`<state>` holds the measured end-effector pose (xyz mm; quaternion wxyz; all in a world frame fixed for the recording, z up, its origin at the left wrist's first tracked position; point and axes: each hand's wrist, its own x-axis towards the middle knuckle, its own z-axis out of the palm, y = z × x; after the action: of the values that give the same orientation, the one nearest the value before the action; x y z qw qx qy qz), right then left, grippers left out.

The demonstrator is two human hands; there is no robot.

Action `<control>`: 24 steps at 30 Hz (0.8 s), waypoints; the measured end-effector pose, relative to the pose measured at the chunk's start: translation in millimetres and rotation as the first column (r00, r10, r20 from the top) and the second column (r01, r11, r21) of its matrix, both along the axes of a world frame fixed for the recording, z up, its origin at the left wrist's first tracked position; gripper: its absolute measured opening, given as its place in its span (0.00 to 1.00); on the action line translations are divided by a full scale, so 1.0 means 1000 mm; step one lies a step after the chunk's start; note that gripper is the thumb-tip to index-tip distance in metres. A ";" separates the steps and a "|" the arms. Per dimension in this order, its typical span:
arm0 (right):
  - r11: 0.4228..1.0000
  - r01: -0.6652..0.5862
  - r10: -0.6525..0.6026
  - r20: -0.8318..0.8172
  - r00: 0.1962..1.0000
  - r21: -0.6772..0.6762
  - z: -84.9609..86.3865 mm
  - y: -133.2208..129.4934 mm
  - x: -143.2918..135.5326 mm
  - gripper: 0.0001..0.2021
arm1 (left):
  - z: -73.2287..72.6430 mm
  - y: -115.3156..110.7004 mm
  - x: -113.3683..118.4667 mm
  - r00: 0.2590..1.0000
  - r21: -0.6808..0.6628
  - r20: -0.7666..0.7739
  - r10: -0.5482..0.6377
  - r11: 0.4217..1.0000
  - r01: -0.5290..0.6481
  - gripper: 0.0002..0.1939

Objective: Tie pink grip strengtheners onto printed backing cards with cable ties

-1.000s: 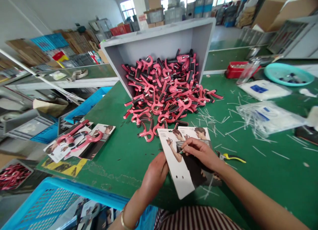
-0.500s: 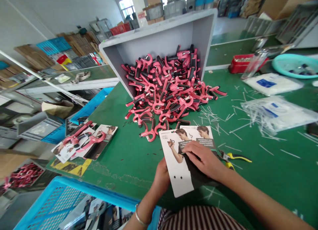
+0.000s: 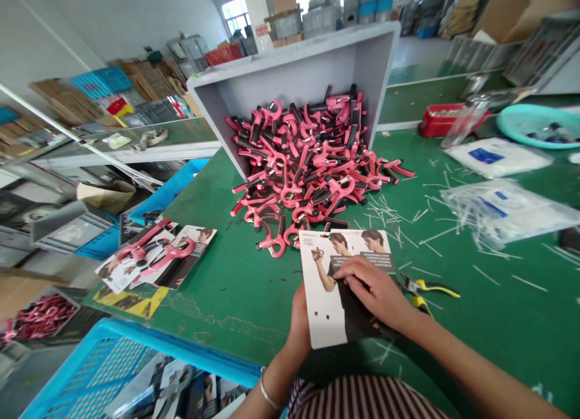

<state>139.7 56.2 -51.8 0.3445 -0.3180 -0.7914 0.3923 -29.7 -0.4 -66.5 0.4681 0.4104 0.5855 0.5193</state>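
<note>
My left hand [image 3: 299, 322] grips a printed card [image 3: 324, 286] by its left edge, its fingers hidden behind it. The card is white and black, with two small holes near its bottom and a picture of an arm. A second card [image 3: 372, 243] shows behind it on the right. My right hand [image 3: 369, 289] lies over the front of the cards, its fingers bent and touching the printed face; what its fingertips hold, if anything, cannot be made out. Beyond the cards, pink and black hand grips [image 3: 299, 159] spill in a heap from a tipped grey bin [image 3: 290, 66].
Yellow-handled pliers [image 3: 430, 288] and scattered white ties lie right of my hands. Further right are plastic bags [image 3: 512, 211], a red box [image 3: 441, 120] and a turquoise basin [image 3: 539, 120]. Carded grips [image 3: 163, 256] lie left; a blue crate [image 3: 181, 343] stands at the near edge.
The held cards have shifted slightly right and up and stand a little straighter, with my left hand moving along. My right hand stays over them with its fingers slightly shifted.
</note>
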 end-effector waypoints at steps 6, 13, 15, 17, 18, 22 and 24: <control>0.960 0.101 -0.166 -0.240 0.956 -0.261 -0.005 -0.002 0.002 0.06 | 0.031 -0.002 0.005 0.969 0.238 -0.229 -0.089 0.960 0.144 0.07; 0.987 0.128 -0.125 -0.031 0.992 0.094 0.000 -0.011 -0.003 0.12 | 0.019 -0.005 -0.008 0.888 0.235 -0.456 -0.051 0.956 0.176 0.11; 0.985 0.119 -0.118 -0.011 0.993 0.125 0.004 -0.012 -0.005 0.13 | 0.021 -0.005 -0.013 0.883 0.241 -0.467 -0.044 0.955 0.175 0.12; 0.984 0.116 -0.117 0.000 0.993 0.132 0.005 -0.013 -0.006 0.13 | 0.024 -0.001 -0.018 0.878 0.238 -0.474 -0.068 0.950 0.202 0.12; 0.984 0.113 -0.115 0.004 0.993 0.135 0.005 -0.013 -0.007 0.13 | 0.025 0.002 -0.021 0.878 0.225 -0.470 -0.087 0.950 0.215 0.12; 0.983 0.104 -0.106 0.009 0.994 0.151 0.002 -0.013 -0.007 0.14 | 0.027 0.014 -0.028 0.888 0.193 -0.445 -0.119 0.955 0.224 0.13; 0.984 0.109 -0.112 0.011 0.994 0.140 0.002 -0.014 -0.007 0.14 | 0.030 0.017 -0.031 0.889 0.222 -0.446 -0.099 0.951 0.217 0.13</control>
<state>132.8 42.5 -50.1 0.3794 -0.3403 -0.8013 0.3134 -60.7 16.5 -36.9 0.3091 0.6202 0.5637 0.4495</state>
